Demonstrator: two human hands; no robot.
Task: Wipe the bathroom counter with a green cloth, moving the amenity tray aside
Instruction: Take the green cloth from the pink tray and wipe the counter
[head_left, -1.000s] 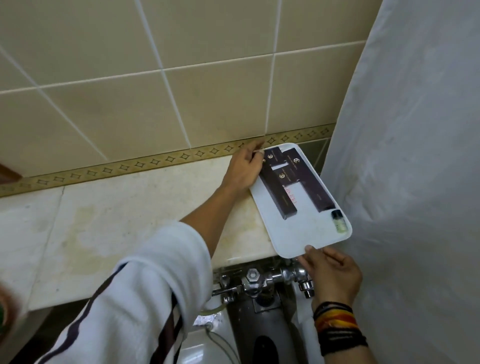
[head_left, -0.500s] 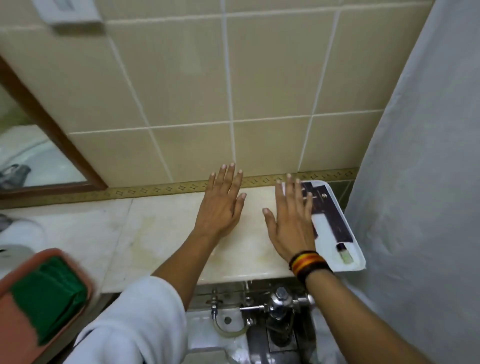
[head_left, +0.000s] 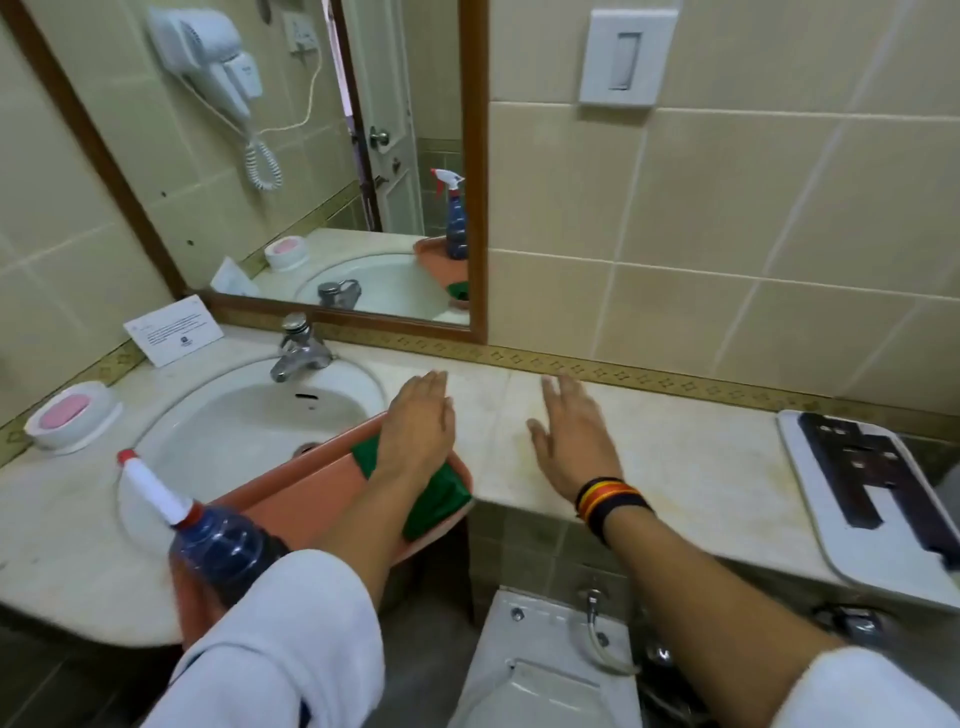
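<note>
The green cloth (head_left: 435, 501) lies folded in the right end of an orange tub (head_left: 311, 491) set across the sink's front rim. My left hand (head_left: 418, 426) hovers flat over the cloth and the tub's edge, fingers loosely apart, holding nothing; my forearm hides part of the cloth. My right hand (head_left: 571, 439) is spread open above the bare marble counter (head_left: 701, 467), wearing striped wristbands. The white amenity tray (head_left: 831, 530), carrying dark brown boxes, rests at the counter's far right end, overhanging the front edge.
A spray bottle (head_left: 208, 535) with blue liquid stands in the tub's left part. The sink (head_left: 249, 421), tap (head_left: 301, 348), pink soap dish (head_left: 67, 415) and a white card (head_left: 174, 330) occupy the left. A toilet (head_left: 550, 665) sits below the counter.
Both hands let go of the tray, which stays at the right end. They moved left across the counter, and my left hand now reaches over the green cloth; the view swung left.
</note>
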